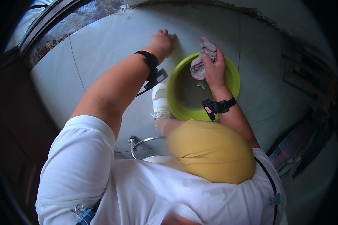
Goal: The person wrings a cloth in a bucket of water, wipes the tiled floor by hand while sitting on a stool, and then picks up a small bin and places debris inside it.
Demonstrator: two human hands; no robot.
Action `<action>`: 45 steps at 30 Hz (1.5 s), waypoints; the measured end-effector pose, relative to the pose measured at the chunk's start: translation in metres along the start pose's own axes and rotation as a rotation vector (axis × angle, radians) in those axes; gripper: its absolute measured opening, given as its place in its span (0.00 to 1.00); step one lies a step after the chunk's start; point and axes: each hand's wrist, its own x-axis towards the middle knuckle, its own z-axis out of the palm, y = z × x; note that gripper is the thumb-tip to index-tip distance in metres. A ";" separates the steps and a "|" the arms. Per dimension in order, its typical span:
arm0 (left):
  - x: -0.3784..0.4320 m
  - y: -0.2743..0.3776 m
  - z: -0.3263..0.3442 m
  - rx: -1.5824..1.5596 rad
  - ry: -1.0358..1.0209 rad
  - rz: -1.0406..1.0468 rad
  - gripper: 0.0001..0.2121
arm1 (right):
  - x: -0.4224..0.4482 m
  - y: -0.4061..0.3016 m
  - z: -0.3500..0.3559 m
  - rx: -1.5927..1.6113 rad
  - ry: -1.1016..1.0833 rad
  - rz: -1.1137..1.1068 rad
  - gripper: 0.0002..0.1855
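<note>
My right hand [215, 69] grips a crumpled pink-and-white cloth [198, 67], folded over itself, above the far side of a lime-green plastic basin [173, 102]. Murky greyish liquid [189, 92] seems to fill the bottom of the basin, and a small pale scrap [200, 86] shows in it. Beyond the basin's left rim, my left hand [162, 43] is down at the tiled floor [107, 67], knuckles up and fingers bent. One fingertip points outward to the right. Whether anything is pinched under that hand is hidden.
A white shoe [160, 101] stands against the basin's left side. Chrome tubular legs [133, 146] of a seat are beneath me. A dark wooden door [19, 112] borders the left; a wall with a crumbling base [253, 12] runs along the top. Patterned bags [290, 143] lie at right.
</note>
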 end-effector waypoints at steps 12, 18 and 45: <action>0.003 0.004 0.004 -0.036 0.023 -0.019 0.22 | 0.000 0.005 -0.001 0.006 0.003 0.002 0.21; 0.005 0.003 -0.001 -0.012 0.037 -0.007 0.22 | 0.003 0.010 -0.001 -0.012 -0.016 0.013 0.21; 0.001 0.005 0.003 0.037 -0.029 0.005 0.20 | 0.002 0.011 -0.002 -0.089 -0.027 0.010 0.22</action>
